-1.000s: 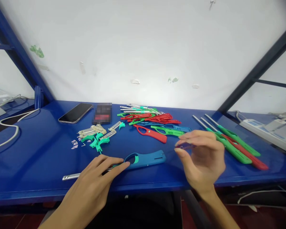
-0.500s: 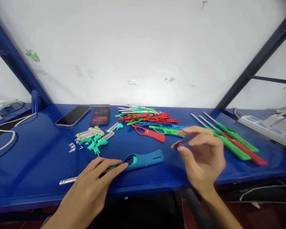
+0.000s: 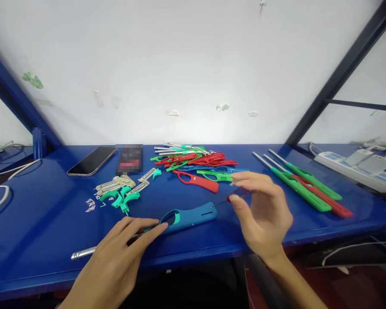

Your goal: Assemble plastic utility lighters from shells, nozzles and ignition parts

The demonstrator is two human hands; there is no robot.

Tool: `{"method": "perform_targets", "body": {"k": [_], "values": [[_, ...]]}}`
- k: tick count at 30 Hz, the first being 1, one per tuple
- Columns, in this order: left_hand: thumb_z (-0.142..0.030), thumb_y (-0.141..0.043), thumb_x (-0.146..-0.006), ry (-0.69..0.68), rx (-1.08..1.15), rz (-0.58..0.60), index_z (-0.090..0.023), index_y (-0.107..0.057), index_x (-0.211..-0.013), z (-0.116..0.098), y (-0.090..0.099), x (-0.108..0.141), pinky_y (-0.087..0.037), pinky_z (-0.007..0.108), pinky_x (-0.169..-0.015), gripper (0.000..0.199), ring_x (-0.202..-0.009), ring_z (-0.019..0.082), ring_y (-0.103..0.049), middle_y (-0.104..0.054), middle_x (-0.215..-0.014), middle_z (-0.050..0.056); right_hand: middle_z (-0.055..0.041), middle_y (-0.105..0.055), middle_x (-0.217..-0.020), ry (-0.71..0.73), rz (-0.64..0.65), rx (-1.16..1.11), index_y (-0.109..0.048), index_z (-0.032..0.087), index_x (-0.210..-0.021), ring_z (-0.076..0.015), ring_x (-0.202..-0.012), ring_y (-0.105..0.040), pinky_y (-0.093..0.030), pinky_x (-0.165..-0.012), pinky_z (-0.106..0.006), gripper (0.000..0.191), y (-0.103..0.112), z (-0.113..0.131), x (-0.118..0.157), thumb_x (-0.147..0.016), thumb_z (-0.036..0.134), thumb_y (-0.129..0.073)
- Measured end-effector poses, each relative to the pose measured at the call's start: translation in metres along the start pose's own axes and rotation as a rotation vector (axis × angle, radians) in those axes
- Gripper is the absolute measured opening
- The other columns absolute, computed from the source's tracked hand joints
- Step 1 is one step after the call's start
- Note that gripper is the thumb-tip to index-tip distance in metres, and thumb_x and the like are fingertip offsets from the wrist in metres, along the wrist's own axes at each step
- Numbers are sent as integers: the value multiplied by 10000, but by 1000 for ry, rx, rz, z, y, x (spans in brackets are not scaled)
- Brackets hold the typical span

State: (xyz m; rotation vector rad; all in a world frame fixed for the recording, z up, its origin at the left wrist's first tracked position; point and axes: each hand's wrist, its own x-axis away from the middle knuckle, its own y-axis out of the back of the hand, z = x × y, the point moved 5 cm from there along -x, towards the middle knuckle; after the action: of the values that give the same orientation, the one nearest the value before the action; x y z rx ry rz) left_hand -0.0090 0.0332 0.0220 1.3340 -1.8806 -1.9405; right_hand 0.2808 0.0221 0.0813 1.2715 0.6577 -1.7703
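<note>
A blue long-nosed lighter [image 3: 193, 218] lies near the table's front edge, its metal tube pointing left and a green trigger showing in its loop. My left hand [image 3: 122, 253] is closed over the part between tube and loop, holding it to the table. Between the thumb and fingers of my right hand [image 3: 263, 214] is a small screwdriver [image 3: 229, 198] with a see-through red and purple handle. Its thin shaft points left to the small hole at the lighter's handle end; whether the tip touches is too fine to tell.
Behind lies a pile of red, green and blue lighter shells [image 3: 199, 161] with metal tubes. Green triggers [image 3: 125, 198] and clear plastic parts [image 3: 111, 185] are at left, near a phone [image 3: 91, 161]. Several lighters [image 3: 304, 189] lie at right, before a power strip [image 3: 341, 165].
My right hand has brought the screwdriver left and its shaft now points at the lighter's end. My left hand keeps its hold. The whole view has shifted slightly.
</note>
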Motion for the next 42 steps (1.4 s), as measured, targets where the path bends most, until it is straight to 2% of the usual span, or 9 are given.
{"method": "perform_targets", "body": {"k": [2,4,11,15,19,25,35,39,42], "values": [[-108,-462,-1071,-5,0,-7,-399,-561,-1569,0,0,-1,-579,373,-1019,586,-1145,221,-683,-719,-1343,17,-18,-745,-970,37,-33,3,-741,278,-1191,-229,-911,-717,-632,-763,-400,397,2,0,-2,-873,58,-833],[-104,-466,-1069,-5,0,-3,-400,-559,-1571,0,-1,-2,-579,369,-1022,590,-1148,217,-682,-717,-1346,14,-9,-739,-958,8,-40,-26,-737,276,-1220,-201,-854,-702,-622,-715,-367,434,2,-2,-1,-884,9,-797],[-136,-475,-1080,-2,-2,-15,-391,-591,-1550,-2,4,-2,-606,348,-987,547,-1133,214,-702,-735,-1329,18,-40,-805,-1112,-66,-23,-32,-700,276,-1368,-216,-915,-793,-691,-779,-410,463,-1,0,7,-996,7,-637],[-138,-468,-1085,-6,-6,-14,-396,-572,-1564,-2,4,-1,-605,354,-997,555,-1144,218,-693,-726,-1341,16,-42,-808,-1131,-80,-15,-34,-706,278,-1352,-222,-922,-795,-688,-828,-433,442,-2,-2,6,-990,28,-661],[-135,-454,-1092,3,-4,-10,-404,-552,-1579,0,0,0,-596,359,-1002,564,-1158,225,-680,-712,-1355,24,-52,-788,-1122,-41,-24,2,-732,286,-1303,-255,-1027,-751,-661,-864,-464,447,0,-2,2,-939,26,-732],[-116,-460,-1083,0,-3,-9,-410,-521,-1599,1,-2,1,-586,361,-1002,598,-1156,226,-669,-702,-1355,25,-18,-779,-1000,41,-44,51,-747,307,-1260,-220,-877,-702,-618,-732,-410,468,1,2,-1,-909,-3,-745],[-114,-455,-1087,-5,-4,-9,-406,-522,-1597,1,-1,1,-564,344,-1029,592,-1173,213,-653,-690,-1368,11,-31,-766,-1026,28,-25,48,-736,294,-1269,-225,-892,-702,-611,-737,-413,460,0,3,0,-920,-5,-722],[-135,-448,-1097,-2,-14,-5,-408,-534,-1588,1,-1,1,-574,342,-1015,568,-1168,214,-664,-698,-1364,10,-34,-698,-1006,68,-30,38,-761,260,-1199,-219,-912,-677,-599,-739,-393,415,3,4,-2,-873,7,-808],[-143,-448,-1098,-1,-22,-3,-405,-542,-1582,1,-1,1,-575,348,-1018,559,-1167,218,-668,-703,-1362,12,-6,-702,-956,77,-35,-18,-768,244,-1173,-185,-854,-657,-578,-717,-355,464,4,5,-3,-821,-47,-850]]}}
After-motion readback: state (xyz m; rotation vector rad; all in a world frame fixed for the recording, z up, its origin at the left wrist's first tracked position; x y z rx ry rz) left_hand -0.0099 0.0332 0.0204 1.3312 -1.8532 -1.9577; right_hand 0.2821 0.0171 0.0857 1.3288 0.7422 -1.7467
